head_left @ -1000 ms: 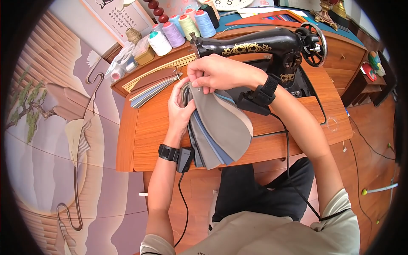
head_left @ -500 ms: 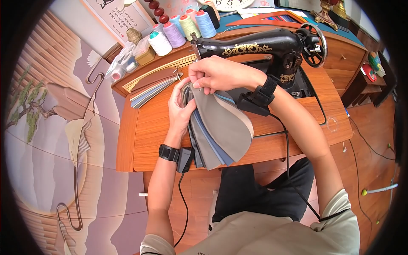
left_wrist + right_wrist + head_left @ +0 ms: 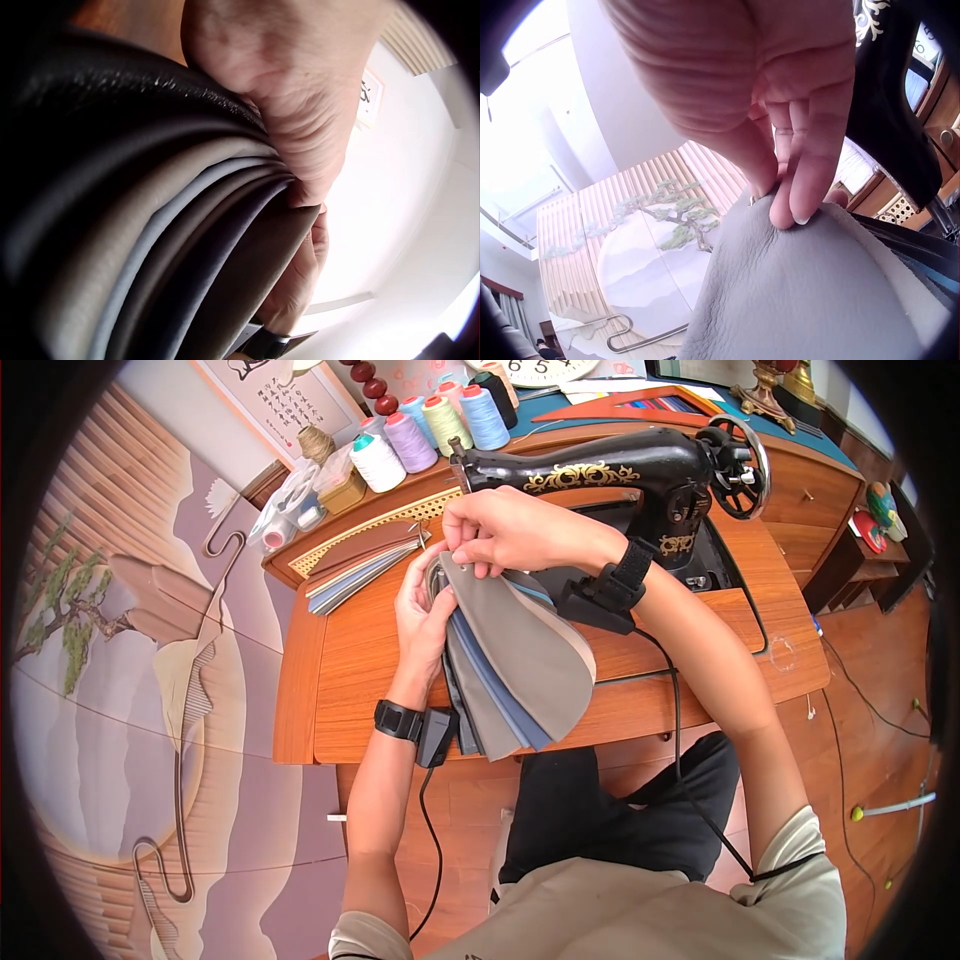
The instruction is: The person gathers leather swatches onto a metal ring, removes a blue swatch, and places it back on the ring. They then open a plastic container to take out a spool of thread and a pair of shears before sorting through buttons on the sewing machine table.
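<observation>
A fanned bundle of leather swatches (image 3: 520, 660), mostly grey with blue, dark and pale layers, is held over the table's front part. My left hand (image 3: 424, 622) grips its narrow end from the left, thumb on the near side. In the left wrist view the curved swatch edges (image 3: 142, 217) spread out beside that thumb. My right hand (image 3: 520, 532) pinches the narrow tip of the top grey swatch (image 3: 802, 285) between thumb and fingers. A small hole shows near that tip. Behind the hands, a second swatch fan (image 3: 365, 575) lies on the wooden table (image 3: 350, 690).
A black sewing machine (image 3: 590, 465) with gold ornament stands just behind my right hand. Several thread cones (image 3: 408, 442) line the raised back shelf, beside a plastic box (image 3: 340, 487). A cable (image 3: 678, 710) hangs from the right wrist device.
The top grey swatch's narrow tip has shifted slightly left under my right fingers, and my left thumb has moved a little. Both hands keep their hold; the surroundings are unchanged.
</observation>
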Demonstrator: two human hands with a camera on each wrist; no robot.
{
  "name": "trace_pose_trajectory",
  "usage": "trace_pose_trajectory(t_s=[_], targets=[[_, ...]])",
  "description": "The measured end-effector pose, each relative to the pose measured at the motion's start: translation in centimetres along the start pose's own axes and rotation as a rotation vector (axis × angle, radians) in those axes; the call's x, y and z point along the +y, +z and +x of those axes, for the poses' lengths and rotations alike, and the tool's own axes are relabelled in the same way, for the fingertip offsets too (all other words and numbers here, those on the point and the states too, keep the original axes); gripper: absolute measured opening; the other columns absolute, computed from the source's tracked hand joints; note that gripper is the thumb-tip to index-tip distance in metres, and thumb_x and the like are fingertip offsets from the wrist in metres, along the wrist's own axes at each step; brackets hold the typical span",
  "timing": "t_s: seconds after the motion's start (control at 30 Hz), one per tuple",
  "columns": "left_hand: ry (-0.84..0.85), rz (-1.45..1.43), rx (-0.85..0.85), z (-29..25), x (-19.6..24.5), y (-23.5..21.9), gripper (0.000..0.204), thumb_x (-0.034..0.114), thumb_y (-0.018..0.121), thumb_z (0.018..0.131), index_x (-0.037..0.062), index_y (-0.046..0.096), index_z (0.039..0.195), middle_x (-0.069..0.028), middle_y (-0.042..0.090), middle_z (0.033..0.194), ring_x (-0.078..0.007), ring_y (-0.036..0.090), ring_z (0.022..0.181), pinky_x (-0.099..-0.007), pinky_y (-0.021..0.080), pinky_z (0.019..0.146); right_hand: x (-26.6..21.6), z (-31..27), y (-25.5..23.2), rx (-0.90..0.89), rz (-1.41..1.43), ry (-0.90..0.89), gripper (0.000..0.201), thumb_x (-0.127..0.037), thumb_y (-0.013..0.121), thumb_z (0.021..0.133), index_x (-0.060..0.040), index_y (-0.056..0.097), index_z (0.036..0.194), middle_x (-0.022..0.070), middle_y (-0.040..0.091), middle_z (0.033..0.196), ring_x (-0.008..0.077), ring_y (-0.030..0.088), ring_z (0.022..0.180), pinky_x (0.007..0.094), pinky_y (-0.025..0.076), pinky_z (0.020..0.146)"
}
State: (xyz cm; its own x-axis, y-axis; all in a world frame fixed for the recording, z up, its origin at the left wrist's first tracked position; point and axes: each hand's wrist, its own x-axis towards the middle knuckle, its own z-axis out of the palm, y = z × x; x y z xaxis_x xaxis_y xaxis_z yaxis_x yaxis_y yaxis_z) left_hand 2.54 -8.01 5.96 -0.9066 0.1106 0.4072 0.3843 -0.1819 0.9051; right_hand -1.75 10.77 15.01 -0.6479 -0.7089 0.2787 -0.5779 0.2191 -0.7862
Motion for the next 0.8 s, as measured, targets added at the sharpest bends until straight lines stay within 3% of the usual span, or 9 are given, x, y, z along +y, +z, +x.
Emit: trace_pose_trajectory(t_s=[0.1, 0.17, 0.5, 0.6, 0.67, 0.8], targets=[[0.003, 0.013, 0.006, -0.1, 0.2, 0.0, 0.07, 0.027, 0.073, 0.083, 0.0003, 0.039, 0.139, -0.0093, 0.056, 0.126, -0.0132, 0.058, 0.109, -0.0277, 0.047, 0.093, -0.3, -0.1, 0.0, 0.003, 0.005, 0.004, 0.009, -0.004, 0.06, 0.09, 0.0015, 0.053, 0.088, 0.0088, 0.063, 0.077, 0.0139, 0.065, 0.069, 0.0276, 0.055, 0.057], [0.0, -0.019, -0.014, -0.1, 0.3, 0.0, 0.061, 0.015, 0.067, 0.085, -0.0028, 0.041, 0.137, -0.0114, 0.054, 0.127, -0.0153, 0.054, 0.114, -0.0296, 0.043, 0.099, -0.5, -0.2, 0.0, 0.003, -0.002, 0.003, 0.01, -0.004, 0.061, 0.089, 0.0014, 0.053, 0.087, 0.0084, 0.063, 0.075, 0.0135, 0.065, 0.068, 0.0275, 0.054, 0.057], [-0.022, -0.068, 0.016, -0.2, 0.1, -0.1, 0.062, 0.018, 0.068, 0.085, -0.0026, 0.041, 0.137, -0.0109, 0.056, 0.124, -0.0143, 0.056, 0.111, -0.0287, 0.045, 0.096, 0.0, 0.0, 0.3, 0.031, 0.035, -0.029, 0.006, -0.003, 0.06, 0.088, 0.0016, 0.056, 0.089, 0.0076, 0.062, 0.074, 0.0127, 0.063, 0.066, 0.027, 0.052, 0.055], [0.002, -0.096, 0.034, -0.1, 0.1, -0.1, 0.06, 0.016, 0.067, 0.086, -0.0025, 0.04, 0.137, -0.0109, 0.056, 0.124, -0.0142, 0.057, 0.11, -0.0285, 0.046, 0.095, -0.2, -0.3, 0.1, 0.003, -0.085, -0.046, 0.01, -0.007, 0.062, 0.087, 0.0018, 0.057, 0.091, 0.0092, 0.063, 0.08, 0.0142, 0.063, 0.069, 0.0276, 0.052, 0.058], [-0.003, -0.097, 0.04, -0.2, 0.3, 0.0, 0.062, 0.018, 0.068, 0.086, -0.0021, 0.04, 0.137, -0.0111, 0.055, 0.125, -0.0141, 0.058, 0.108, -0.0281, 0.048, 0.093, 0.3, -0.3, 0.3, 0.036, -0.181, -0.224, 0.017, -0.011, 0.065, 0.086, 0.0016, 0.057, 0.094, 0.0101, 0.062, 0.087, 0.0159, 0.062, 0.072, 0.0294, 0.051, 0.061], [-0.007, -0.105, 0.038, -0.2, 0.1, -0.2, 0.062, 0.019, 0.069, 0.086, -0.0017, 0.041, 0.137, -0.011, 0.055, 0.125, -0.014, 0.058, 0.108, -0.0278, 0.049, 0.092, 0.4, -0.5, 0.2, -0.029, -0.182, -0.186, 0.024, -0.014, 0.068, 0.084, 0.0005, 0.055, 0.098, 0.01, 0.059, 0.093, 0.0179, 0.06, 0.072, 0.0311, 0.05, 0.063]])
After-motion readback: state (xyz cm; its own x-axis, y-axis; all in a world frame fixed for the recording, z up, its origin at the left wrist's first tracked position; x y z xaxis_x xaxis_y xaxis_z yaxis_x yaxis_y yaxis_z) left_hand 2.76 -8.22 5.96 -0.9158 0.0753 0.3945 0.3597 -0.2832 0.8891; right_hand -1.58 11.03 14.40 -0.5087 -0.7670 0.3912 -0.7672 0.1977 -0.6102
